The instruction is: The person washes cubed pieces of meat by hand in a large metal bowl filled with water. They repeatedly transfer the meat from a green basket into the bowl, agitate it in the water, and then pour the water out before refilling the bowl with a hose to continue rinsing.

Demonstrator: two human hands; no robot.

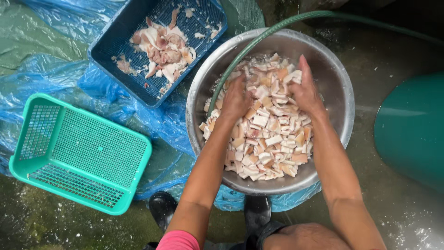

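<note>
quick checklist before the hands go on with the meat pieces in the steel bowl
1. Both hands in the bowl: ok. The left hand and right hand rest on the pale cut meat pieces.
2. Round steel bowl sits level on the floor: ok.
3. Green hose reaches over the rim into the bowl: ok.
4. Water running from the hose: cannot tell.
5. Turquoise plastic basket beside the bowl holds nothing: ok.
6. Dark blue plastic basket holds larger meat scraps, apart from the bowl: ok.
</note>
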